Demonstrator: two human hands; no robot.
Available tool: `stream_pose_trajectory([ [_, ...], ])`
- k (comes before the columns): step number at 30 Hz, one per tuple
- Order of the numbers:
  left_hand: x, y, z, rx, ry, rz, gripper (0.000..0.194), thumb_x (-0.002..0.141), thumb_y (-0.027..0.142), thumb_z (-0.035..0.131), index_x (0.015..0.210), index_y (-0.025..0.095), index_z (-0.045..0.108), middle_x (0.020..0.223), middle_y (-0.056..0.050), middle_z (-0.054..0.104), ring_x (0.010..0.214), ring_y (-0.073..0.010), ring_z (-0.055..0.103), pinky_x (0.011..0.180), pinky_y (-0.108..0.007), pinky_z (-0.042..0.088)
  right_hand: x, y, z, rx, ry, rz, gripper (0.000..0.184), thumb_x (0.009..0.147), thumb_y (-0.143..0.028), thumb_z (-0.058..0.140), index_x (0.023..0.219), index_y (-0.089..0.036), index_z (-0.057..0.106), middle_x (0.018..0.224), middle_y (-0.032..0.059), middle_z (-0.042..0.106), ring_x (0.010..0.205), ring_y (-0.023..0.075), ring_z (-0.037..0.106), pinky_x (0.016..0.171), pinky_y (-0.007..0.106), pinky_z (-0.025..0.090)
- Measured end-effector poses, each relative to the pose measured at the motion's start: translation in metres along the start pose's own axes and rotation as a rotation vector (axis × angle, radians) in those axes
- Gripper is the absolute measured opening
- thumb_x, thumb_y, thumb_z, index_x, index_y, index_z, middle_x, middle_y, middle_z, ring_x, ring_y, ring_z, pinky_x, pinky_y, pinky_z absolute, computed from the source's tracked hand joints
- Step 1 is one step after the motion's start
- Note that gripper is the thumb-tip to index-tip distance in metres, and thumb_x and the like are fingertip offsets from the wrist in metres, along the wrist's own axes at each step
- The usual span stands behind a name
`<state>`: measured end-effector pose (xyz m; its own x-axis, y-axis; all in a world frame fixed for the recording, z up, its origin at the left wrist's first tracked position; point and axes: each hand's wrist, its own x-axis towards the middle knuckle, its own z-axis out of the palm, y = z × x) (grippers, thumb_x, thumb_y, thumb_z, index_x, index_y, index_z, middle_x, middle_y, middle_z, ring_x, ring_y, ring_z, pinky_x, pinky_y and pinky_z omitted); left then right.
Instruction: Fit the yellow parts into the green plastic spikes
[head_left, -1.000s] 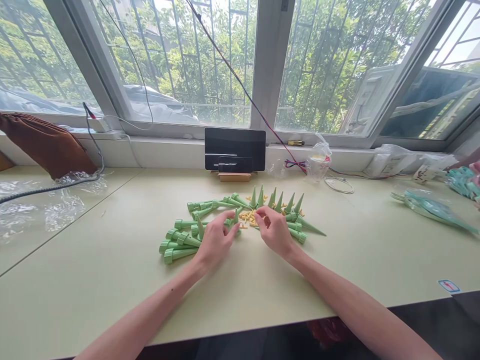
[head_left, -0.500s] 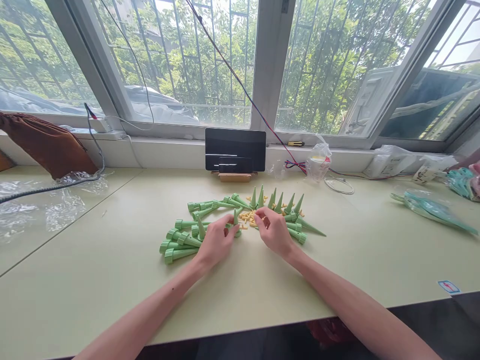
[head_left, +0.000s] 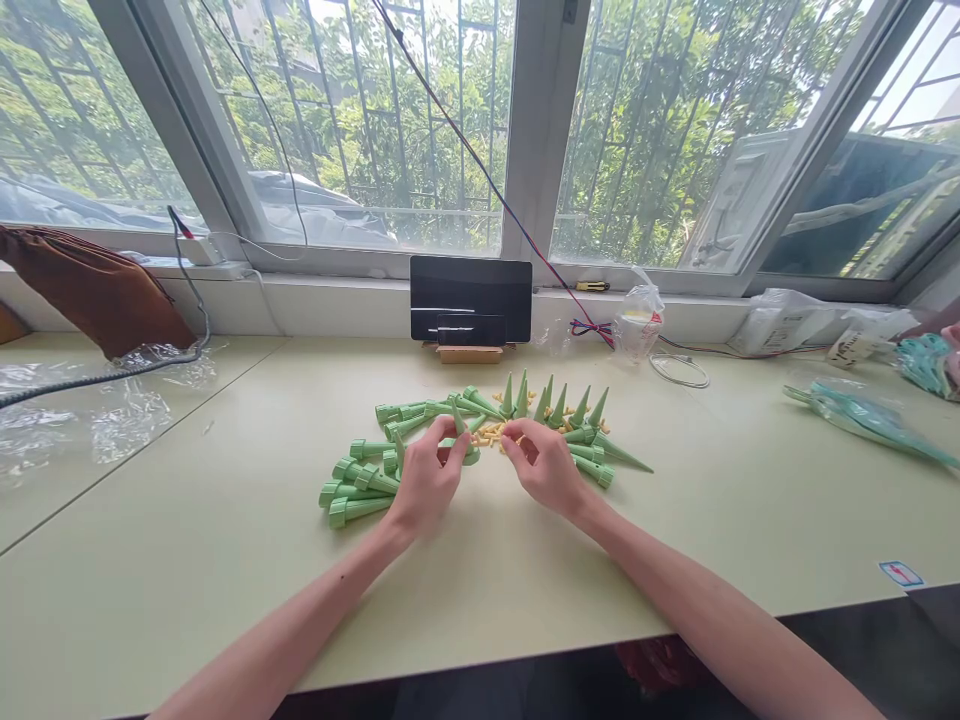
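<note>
My left hand point(head_left: 426, 478) is closed around a green plastic cone-shaped spike point(head_left: 458, 416), its point tilted up and to the left and its wide base low near the table. Fingertips pinched together, my right hand point(head_left: 551, 468) is at the pile of small yellow pegs point(head_left: 489, 436); what lies between those fingertips is too small to make out. Several green spikes point(head_left: 361, 490) lie on their sides left of my left hand. Behind and beside my right hand, more green spikes point(head_left: 558, 408) stand point up, with a few others lying down.
A black tablet point(head_left: 471, 298) leans on a cardboard stand at the back. To its right are a plastic bag with a cup point(head_left: 637, 322) and a coiled white cable point(head_left: 679, 371). Clear plastic wrap point(head_left: 135, 415) lies left, a teal bagged item point(head_left: 870, 425) right.
My left hand has shifted slightly left, and the spike in it now leans left instead of upright. My right hand has moved a little left over the yellow pegs, still pinched.
</note>
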<state>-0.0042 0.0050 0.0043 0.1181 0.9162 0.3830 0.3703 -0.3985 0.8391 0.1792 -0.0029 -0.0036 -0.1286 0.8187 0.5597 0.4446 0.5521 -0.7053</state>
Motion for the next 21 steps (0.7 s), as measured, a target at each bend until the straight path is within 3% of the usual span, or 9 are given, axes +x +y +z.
stream_pose_trajectory([
  [8,0.0003,0.0002,0.0008,-0.02,0.008,0.013,0.022,0.093,0.041,0.054,0.093,0.019,0.058,0.091,-0.003,0.065,0.052,-0.0087,0.056,0.044,-0.022,0.037,-0.0002,-0.001,0.0002,0.018,-0.005,-0.018,0.015,0.094,-0.029,0.051,0.091,-0.019,0.061,0.079,0.0035,0.066,0.054,0.0124,0.052,0.053,0.026,0.045],
  [15,-0.0014,0.0009,0.0013,-0.052,-0.018,0.004,0.021,0.093,0.04,0.054,0.093,0.019,0.057,0.09,-0.002,0.064,0.044,-0.0053,0.047,0.037,-0.021,0.034,-0.0006,-0.0031,-0.0002,0.034,-0.029,-0.027,0.015,0.094,-0.029,0.052,0.089,-0.019,0.061,0.08,0.004,0.067,0.053,0.0119,0.051,0.053,0.026,0.045],
  [21,-0.0024,0.0035,0.0023,-0.074,-0.048,0.019,0.021,0.093,0.04,0.054,0.093,0.019,0.057,0.091,-0.002,0.063,0.043,-0.0048,0.046,0.037,-0.021,0.039,-0.0011,-0.0011,0.001,0.028,-0.041,-0.034,0.013,0.094,-0.027,0.053,0.093,-0.018,0.063,0.087,0.0056,0.07,0.055,0.0124,0.054,0.054,0.027,0.048],
])
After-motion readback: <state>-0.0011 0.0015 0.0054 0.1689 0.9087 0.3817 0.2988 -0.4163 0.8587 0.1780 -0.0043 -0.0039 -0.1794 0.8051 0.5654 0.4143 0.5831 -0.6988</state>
